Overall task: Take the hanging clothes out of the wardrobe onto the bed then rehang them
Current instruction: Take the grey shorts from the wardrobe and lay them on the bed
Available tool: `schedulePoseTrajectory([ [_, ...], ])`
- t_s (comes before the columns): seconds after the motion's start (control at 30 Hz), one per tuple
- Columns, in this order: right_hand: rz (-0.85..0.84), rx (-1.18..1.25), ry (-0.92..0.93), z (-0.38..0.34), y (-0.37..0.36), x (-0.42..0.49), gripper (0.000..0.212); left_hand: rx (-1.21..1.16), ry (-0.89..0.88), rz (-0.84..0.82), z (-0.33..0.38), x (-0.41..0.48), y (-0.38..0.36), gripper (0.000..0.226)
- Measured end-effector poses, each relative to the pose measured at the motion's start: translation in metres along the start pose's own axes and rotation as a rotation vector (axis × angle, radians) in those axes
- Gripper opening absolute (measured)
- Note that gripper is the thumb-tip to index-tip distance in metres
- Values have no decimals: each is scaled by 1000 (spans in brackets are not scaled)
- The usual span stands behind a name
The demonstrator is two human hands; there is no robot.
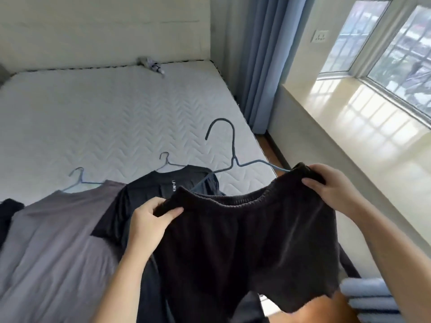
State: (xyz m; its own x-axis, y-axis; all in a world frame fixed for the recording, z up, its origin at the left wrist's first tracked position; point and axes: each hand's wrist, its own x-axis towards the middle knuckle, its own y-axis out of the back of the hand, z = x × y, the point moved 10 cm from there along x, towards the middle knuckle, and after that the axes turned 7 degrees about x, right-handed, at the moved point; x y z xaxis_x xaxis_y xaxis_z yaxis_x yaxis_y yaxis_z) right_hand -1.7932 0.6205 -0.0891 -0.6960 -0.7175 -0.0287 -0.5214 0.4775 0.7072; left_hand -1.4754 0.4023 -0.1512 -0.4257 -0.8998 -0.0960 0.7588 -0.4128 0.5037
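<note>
I hold up a pair of dark shorts [245, 241] by the elastic waistband over the near edge of the bed [105, 113]. My left hand [151, 220] pinches the band's left end and my right hand [331, 187] grips its right end. A blue wire hanger [229, 148] rises behind the waistband, its arms running toward both hands. On the mattress lie a grey shirt [53, 234] and a black shirt [149, 197], each on a blue hanger. A dark garment [9, 213] shows at the left edge.
A small crumpled cloth [151, 64] lies at the head of the mattress. Blue curtains [263, 66] hang right of the bed beside a wide sill [349, 113] and window. Folded pale blue striped fabric [370, 297] sits at the bottom right.
</note>
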Motion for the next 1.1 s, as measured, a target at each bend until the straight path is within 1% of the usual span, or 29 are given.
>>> schedulePoseTrajectory([
  [0.17, -104, 29, 128, -22, -21, 82, 18, 11, 77, 171, 13, 29, 20, 14],
  [0.27, -152, 95, 143, -20, -30, 126, 18, 33, 104, 199, 23, 60, 14, 18],
  [0.37, -195, 140, 114, -6, -44, 169, 15, 51, 153, 222, 20, 94, -1, 19],
  [0.5, -201, 143, 92, 12, -65, 219, 13, 107, 157, 232, 20, 141, -18, 22],
  [0.63, -160, 130, 61, 23, -87, 263, 23, 225, 145, 204, 16, 203, -28, 24],
  [0.7, -142, 108, 39, 32, -101, 286, 27, 255, 141, 158, 9, 237, -39, 24],
  [0.77, -125, 89, 9, 42, -116, 311, 31, 270, 141, 113, -2, 273, -53, 30],
  [0.83, -102, 80, -20, 53, -131, 340, 32, 269, 134, 94, -13, 313, -66, 34],
  [0.9, -65, 75, -35, 64, -147, 369, 31, 283, 118, 99, -25, 353, -80, 31],
  [1.03, -4, 79, -61, 100, -191, 417, 31, 311, 117, 86, -72, 412, -120, 35],
  [1.1, -30, 65, -107, 126, -225, 431, 31, 334, 138, 51, -111, 428, -144, 23],
])
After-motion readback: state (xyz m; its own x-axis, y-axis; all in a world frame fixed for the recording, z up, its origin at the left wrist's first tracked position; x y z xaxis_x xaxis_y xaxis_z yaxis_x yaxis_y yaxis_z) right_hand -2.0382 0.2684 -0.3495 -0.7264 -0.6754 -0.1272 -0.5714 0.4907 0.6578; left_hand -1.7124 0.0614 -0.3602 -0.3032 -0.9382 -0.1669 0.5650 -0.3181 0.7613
